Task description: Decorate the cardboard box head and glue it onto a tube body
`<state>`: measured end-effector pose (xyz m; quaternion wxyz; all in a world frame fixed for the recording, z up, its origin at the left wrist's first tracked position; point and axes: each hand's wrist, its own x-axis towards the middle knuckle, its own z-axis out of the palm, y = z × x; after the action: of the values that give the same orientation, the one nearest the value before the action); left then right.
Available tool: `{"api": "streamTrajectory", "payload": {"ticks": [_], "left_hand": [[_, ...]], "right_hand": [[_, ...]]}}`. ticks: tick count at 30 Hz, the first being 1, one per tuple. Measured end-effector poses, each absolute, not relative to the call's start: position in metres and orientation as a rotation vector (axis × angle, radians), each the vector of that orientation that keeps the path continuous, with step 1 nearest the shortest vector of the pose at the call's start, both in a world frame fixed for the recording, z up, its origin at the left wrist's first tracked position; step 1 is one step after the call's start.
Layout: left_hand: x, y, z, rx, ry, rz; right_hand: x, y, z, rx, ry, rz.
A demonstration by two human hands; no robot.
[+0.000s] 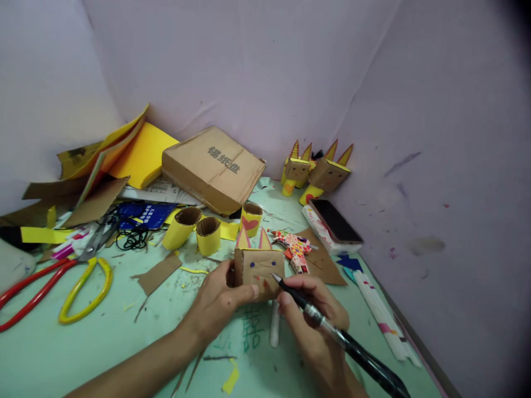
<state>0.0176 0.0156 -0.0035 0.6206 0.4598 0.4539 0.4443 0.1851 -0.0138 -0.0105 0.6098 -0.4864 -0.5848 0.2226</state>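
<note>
My left hand (224, 301) grips a small cardboard animal head (253, 268) by its left and lower edge, thumb across the front. The head has two pointed yellow-and-pink ears, two dark blue eyes and reddish marks below them. In my right hand (317, 309) is a black pen (305, 304), its tip at the right side of the cardboard face; whether it touches cannot be seen. A white stick-like piece (274, 326) shows below the head. Just behind stand short cardboard tubes wrapped in yellow (208, 236), one yellow tube (251, 218) bearing a red heart.
Scissors (85, 271) with red and yellow handles lie at left. Cardboard and yellow sheets (145, 152) pile beside a flat cardboard box (213, 166). Two finished-looking cardboard animals (329, 174) stand at the back right, near a phone (335, 220). White markers (381, 315) lie along the right edge.
</note>
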Motion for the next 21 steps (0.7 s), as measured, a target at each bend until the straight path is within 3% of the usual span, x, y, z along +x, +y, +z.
{"api": "streamTrajectory", "payload": {"ticks": [21], "left_hand": [[0.021, 0.021, -0.001, 1.153, 1.129, 0.995]], "right_hand": [[0.177, -0.013, -0.019, -1.138, -1.249, 0.796]]}}
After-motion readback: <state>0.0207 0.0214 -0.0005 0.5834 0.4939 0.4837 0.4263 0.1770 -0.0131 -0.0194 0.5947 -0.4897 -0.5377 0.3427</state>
